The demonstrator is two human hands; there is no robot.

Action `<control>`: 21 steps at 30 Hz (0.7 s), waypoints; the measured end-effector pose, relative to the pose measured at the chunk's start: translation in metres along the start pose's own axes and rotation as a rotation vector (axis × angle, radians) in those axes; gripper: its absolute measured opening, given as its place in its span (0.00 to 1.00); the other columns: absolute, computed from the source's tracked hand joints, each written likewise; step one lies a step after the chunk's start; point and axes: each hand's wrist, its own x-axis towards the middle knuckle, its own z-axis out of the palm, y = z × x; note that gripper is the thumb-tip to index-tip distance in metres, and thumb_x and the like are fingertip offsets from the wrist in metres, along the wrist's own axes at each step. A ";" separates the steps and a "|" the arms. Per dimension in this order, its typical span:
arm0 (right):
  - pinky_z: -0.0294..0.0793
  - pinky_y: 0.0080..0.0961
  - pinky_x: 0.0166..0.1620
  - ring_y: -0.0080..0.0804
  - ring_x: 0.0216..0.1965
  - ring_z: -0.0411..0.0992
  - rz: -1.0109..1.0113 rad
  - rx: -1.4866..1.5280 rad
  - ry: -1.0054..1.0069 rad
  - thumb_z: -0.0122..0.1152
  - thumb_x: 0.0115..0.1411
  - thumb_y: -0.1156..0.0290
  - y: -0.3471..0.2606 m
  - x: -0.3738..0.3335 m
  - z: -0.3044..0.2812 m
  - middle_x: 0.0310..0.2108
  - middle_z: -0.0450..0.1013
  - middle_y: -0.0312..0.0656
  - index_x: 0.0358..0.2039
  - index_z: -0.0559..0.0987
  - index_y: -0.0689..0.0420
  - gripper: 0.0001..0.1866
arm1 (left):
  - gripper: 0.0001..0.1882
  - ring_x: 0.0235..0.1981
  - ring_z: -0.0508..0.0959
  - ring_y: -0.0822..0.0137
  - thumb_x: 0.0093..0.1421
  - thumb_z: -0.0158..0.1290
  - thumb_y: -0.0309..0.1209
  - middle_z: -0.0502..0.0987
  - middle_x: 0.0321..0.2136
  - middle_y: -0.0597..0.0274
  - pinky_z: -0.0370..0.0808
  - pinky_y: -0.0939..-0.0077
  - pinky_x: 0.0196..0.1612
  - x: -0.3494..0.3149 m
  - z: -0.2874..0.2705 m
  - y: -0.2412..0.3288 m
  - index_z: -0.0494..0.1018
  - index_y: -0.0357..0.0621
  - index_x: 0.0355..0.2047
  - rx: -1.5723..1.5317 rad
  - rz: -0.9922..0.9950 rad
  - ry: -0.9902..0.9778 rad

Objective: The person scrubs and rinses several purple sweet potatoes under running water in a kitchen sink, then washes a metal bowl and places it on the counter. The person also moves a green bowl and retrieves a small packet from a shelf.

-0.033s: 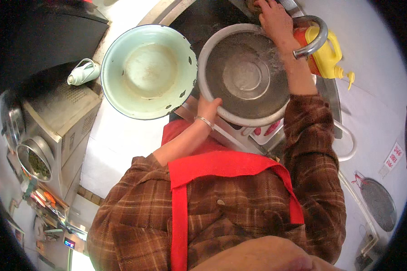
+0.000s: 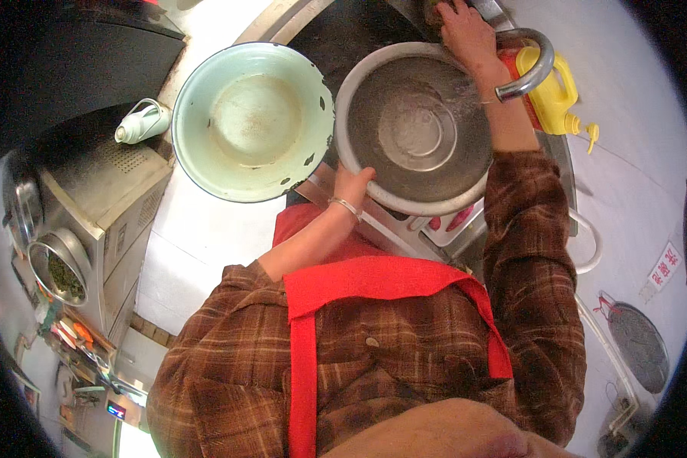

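Observation:
A grey metal basin (image 2: 470, 200) sits over the sink in front of me, with rippled water inside. My left hand (image 2: 353, 188) grips its near left rim, thumb over the edge. Beyond its far right side reaches my right hand (image 2: 467, 32), fingers curled at a small dark, brownish thing (image 2: 433, 11) cut off by the picture's top edge; its kind is unclear. A curved metal faucet (image 2: 540, 65) arches over my right forearm, and a thin splash shows beside that forearm. Left of the metal basin stands a pale green enamel basin (image 2: 256, 122) with chipped edges.
A yellow pump bottle (image 2: 553, 88) stands behind the faucet. Below the metal basin, a white tray (image 2: 439, 230) holds reddish pieces. At left are a pale green thermos (image 2: 141, 124), a cabinet (image 2: 111, 191) and a metal pot (image 2: 72, 252) with greens. A dark round board (image 2: 638, 345) hangs at right.
My right hand and forearm have shifted slightly to the right. The left hand and both basins look nearly unmoved.

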 end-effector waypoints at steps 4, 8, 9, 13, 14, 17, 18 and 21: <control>0.68 0.33 0.38 0.41 0.36 0.69 -0.051 -0.162 0.010 0.47 0.48 0.67 0.005 0.029 0.021 0.35 0.69 0.50 0.38 0.68 0.53 0.15 | 0.19 0.26 0.71 0.63 0.42 0.48 0.22 0.70 0.29 0.56 0.70 0.72 0.26 -0.012 0.000 0.019 0.62 0.32 0.37 -0.133 -0.101 -0.012; 0.68 0.40 0.36 0.46 0.35 0.68 -0.059 -0.012 0.008 0.43 0.50 0.64 0.010 0.032 0.033 0.32 0.70 0.44 0.35 0.68 0.52 0.13 | 0.18 0.28 0.72 0.61 0.42 0.47 0.21 0.70 0.29 0.54 0.71 0.70 0.27 -0.009 0.001 0.016 0.62 0.30 0.37 -0.217 -0.106 -0.008; 0.68 0.41 0.36 0.46 0.36 0.68 -0.086 0.015 0.033 0.43 0.50 0.65 0.010 0.029 0.031 0.34 0.70 0.43 0.35 0.68 0.53 0.13 | 0.19 0.28 0.72 0.61 0.42 0.47 0.21 0.70 0.29 0.54 0.72 0.70 0.28 -0.008 0.000 0.014 0.62 0.30 0.37 -0.207 -0.147 -0.009; 0.67 0.41 0.39 0.47 0.37 0.67 -0.034 -0.049 -0.047 0.43 0.50 0.64 0.022 0.039 0.031 0.38 0.67 0.44 0.36 0.68 0.54 0.13 | 0.19 0.29 0.72 0.60 0.42 0.47 0.20 0.69 0.30 0.54 0.72 0.69 0.30 -0.018 0.000 0.028 0.62 0.31 0.38 -0.204 -0.226 -0.043; 0.67 0.40 0.39 0.47 0.37 0.67 -0.015 -0.023 -0.023 0.44 0.49 0.64 0.023 0.040 0.032 0.38 0.67 0.44 0.36 0.68 0.54 0.14 | 0.19 0.29 0.72 0.60 0.43 0.47 0.20 0.69 0.30 0.54 0.72 0.69 0.30 -0.019 0.000 0.027 0.62 0.31 0.38 -0.220 -0.225 -0.058; 0.67 0.39 0.39 0.46 0.37 0.67 0.043 0.036 -0.050 0.45 0.49 0.62 0.023 0.043 0.027 0.37 0.67 0.44 0.36 0.68 0.54 0.15 | 0.18 0.30 0.72 0.60 0.43 0.48 0.21 0.69 0.29 0.55 0.72 0.67 0.31 -0.018 0.002 0.023 0.62 0.32 0.37 -0.260 -0.209 -0.048; 0.68 0.38 0.39 0.46 0.38 0.67 0.021 0.068 -0.046 0.45 0.48 0.62 0.018 0.038 0.025 0.37 0.66 0.45 0.37 0.68 0.54 0.15 | 0.17 0.30 0.72 0.60 0.43 0.48 0.21 0.68 0.29 0.55 0.72 0.66 0.30 -0.019 0.000 0.022 0.62 0.33 0.36 -0.268 -0.223 -0.031; 0.69 0.35 0.38 0.45 0.39 0.67 -0.074 0.170 0.008 0.47 0.48 0.65 0.005 0.007 0.012 0.40 0.65 0.46 0.38 0.69 0.54 0.16 | 0.15 0.28 0.71 0.62 0.43 0.49 0.23 0.68 0.27 0.58 0.72 0.67 0.28 -0.024 0.000 0.033 0.63 0.35 0.34 -0.237 -0.313 -0.040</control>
